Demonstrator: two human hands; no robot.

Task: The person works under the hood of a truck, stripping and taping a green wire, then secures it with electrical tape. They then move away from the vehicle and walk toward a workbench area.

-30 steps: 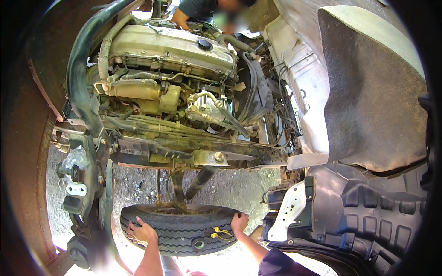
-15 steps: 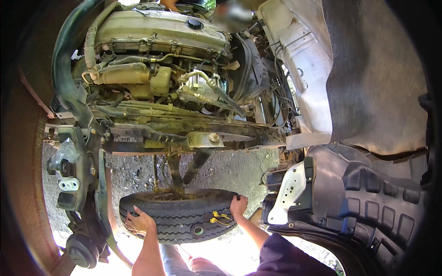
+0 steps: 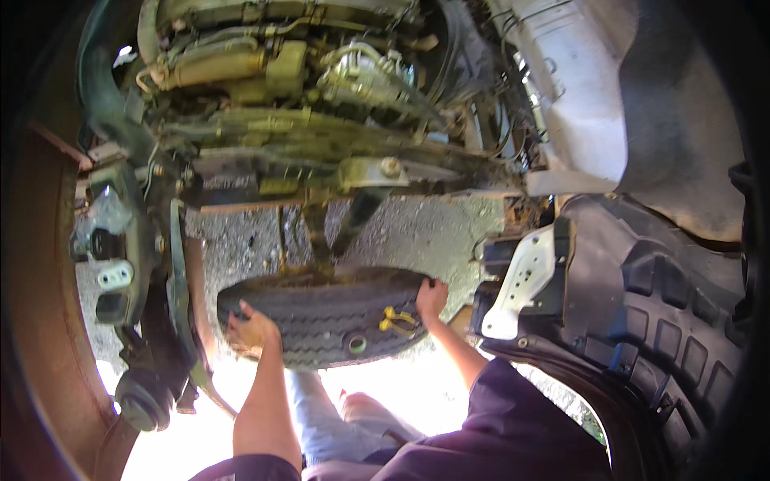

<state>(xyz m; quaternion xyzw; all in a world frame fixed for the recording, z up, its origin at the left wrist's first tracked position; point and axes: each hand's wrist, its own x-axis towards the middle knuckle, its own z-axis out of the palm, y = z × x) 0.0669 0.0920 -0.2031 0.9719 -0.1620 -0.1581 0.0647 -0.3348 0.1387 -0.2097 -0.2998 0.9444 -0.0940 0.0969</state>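
Note:
A black tire [image 3: 321, 317] with zigzag tread stands below the frame rail, between my two arms. My left hand [image 3: 255, 330] grips its left side, the thumb pointing up and the fingers on the tread. At the upper right edge of the tire, my right hand [image 3: 432, 300] curls its fingers over the rim of the tread. Between the hands, near the right one, a yellow-handled tool like pliers or snips [image 3: 399, 321] rests on the tread. Beside it lies a dark ring, perhaps a tape roll [image 3: 355, 343], with a green inner edge.
An engine [image 3: 265, 68] with hoses fills the upper part, above a frame rail [image 3: 313, 172]. A dark bracket with a rubber-like foot [image 3: 144, 397] hangs at left. A white metal plate [image 3: 521, 280] and black plastic liner [image 3: 650, 297] border the right. Gravel ground [image 3: 433, 232] shows behind the tire.
The view has tipped downward, so the engine slid up in the picture and more of my arms and legs shows. Both hands keep their places on the tire.

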